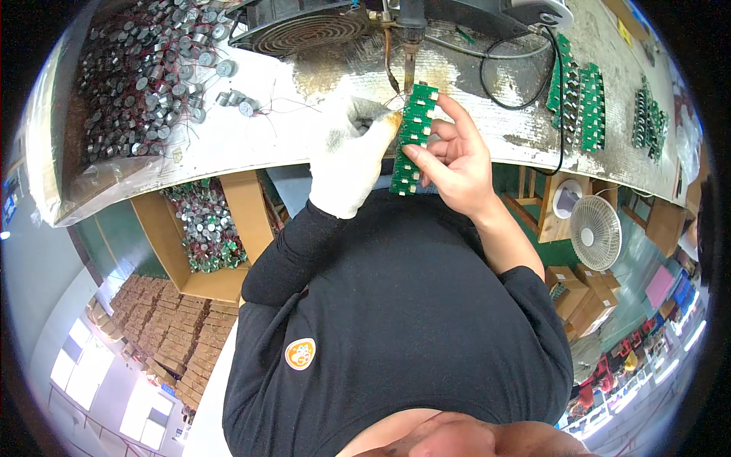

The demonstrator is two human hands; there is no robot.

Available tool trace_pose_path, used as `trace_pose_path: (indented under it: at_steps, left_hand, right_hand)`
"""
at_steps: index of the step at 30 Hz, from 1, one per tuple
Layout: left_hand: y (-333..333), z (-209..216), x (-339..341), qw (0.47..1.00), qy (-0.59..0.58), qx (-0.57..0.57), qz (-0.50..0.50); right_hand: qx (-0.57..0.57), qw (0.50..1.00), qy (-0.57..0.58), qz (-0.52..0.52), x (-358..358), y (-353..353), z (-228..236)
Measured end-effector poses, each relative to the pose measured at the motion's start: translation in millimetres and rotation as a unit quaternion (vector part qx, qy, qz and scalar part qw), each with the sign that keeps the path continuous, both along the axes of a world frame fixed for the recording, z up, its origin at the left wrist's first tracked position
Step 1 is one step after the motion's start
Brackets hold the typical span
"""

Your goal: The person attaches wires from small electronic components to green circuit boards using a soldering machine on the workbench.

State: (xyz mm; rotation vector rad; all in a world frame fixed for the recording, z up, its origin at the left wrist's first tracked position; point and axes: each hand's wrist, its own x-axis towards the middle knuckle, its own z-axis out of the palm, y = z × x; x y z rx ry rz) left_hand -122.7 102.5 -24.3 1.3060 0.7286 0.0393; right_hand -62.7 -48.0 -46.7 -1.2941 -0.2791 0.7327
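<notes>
While the right hand (461,167) grips a long green board (416,129) between thumb and fingers, the left hand (346,160), in a white glove with a stained thumb tip, meets the board's left edge. The left thumb and fingers are drawn close together near some thin wires (394,100), though whether they pinch these cannot be told. The board is held tilted at the table's front edge, its upper end just below the metal tip of an upright tool (410,49); whether the two touch is unclear. Small white blocks line the board, and any print on it is too fine to read.

On the black shirt (419,305) is a round orange badge (300,354) with a white design, its details blurred. A small yellow label (624,32) lies near the far right corner of the table (259,145), too small to make out.

At the left of the table is a big heap of round metal parts (145,84) with red wires, and a few similar pieces (237,101) sit apart from it, nearer the gloved hand. More green boards (592,107) stand in rows on the right, beyond a looped black cable (483,72). A black fan (308,34) sits at the back; below the table, left, is an open cardboard box (247,202) of wired parts.
</notes>
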Motion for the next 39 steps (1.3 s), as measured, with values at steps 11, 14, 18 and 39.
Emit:
trace_pose_path:
  at_steps: [11,14,18,39]
  left_hand:
    - [43.1,-5.1,-35.6,0.889,-0.159,0.429,-0.002]
    - [65.8,12.7,-46.9,0.876,-0.003,0.473,0.093]
    - [107.5,17.2,-52.8,0.810,-0.018,0.586,0.022]
    - [135.6,36.8,-49.2,0.975,-0.022,0.221,0.004]
  right_hand:
    - [-0.015,0.998,0.050,-0.030,17.2,5.4,9.3]
    - [-0.012,0.999,0.027,-0.038,16.7,5.6,3.0]
    - [0.001,0.999,0.022,-0.027,19.2,7.9,2.1]
    - [-0.008,1.000,0.019,-0.022,18.9,10.0,2.6]
